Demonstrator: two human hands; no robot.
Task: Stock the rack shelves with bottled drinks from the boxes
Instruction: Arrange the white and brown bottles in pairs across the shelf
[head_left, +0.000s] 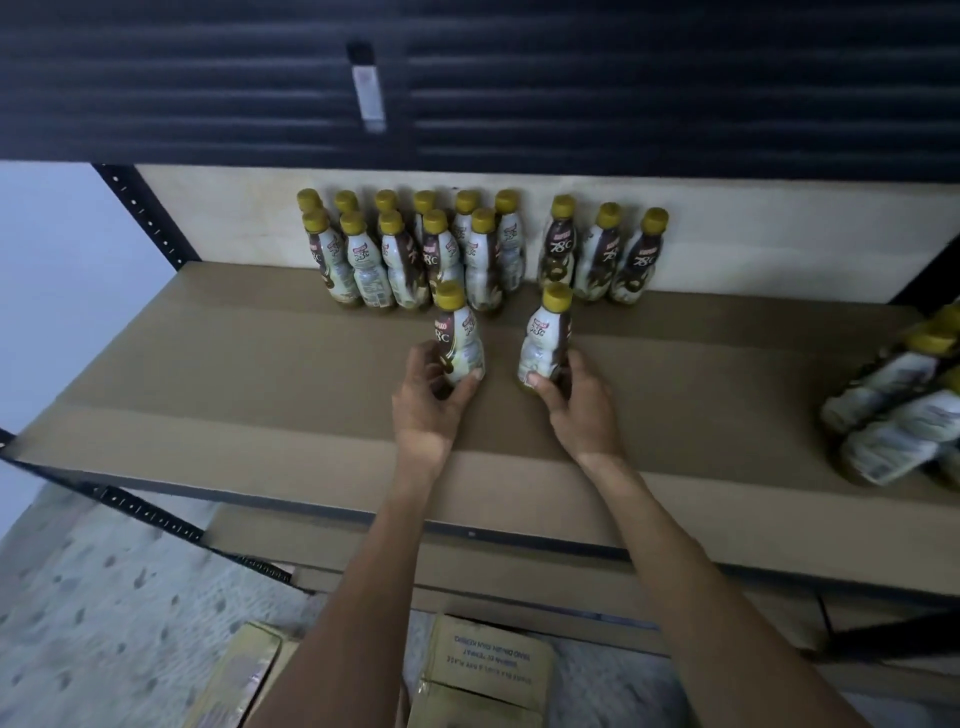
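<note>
While both hands are loaded, we log the grips first. Left-hand fingers (423, 361) are curled round the lower body of a small plastic drink bottle with a white-and-brown label and yellow cap, the left bottle (458, 338). The thumb closes the other side, so the left hand (428, 402) is clamped on it. Right-hand fingers (574, 366) and thumb wrap a second bottle of the same kind, the right bottle (548, 338), held by the right hand (579, 402). Both bottles are upright. We cannot tell whether their bases touch the flat brown fibreboard shelf (234, 364).

Landmark: the block of standing bottles (410, 249) against the shelf's back panel.
- left bottle: just in front of the block's right end
- right bottle: in front of the block and to its right
- trio of bottles (608, 254): just right of the block, on the same back line
- heap of tilted bottles (893, 415): well right of the block, cut by the frame edge
- tan cardboard boxes (483, 670): below the block, on the floor

We judge the low grips leave the caps free and let each bottle be pushed upright into line. One bottle per hand halves the trips.

Counts:
- block: 11 (six behind, five in front)
- trio: 3
- in hand: 2
- heap: not countable
- boxes: at least two
</note>
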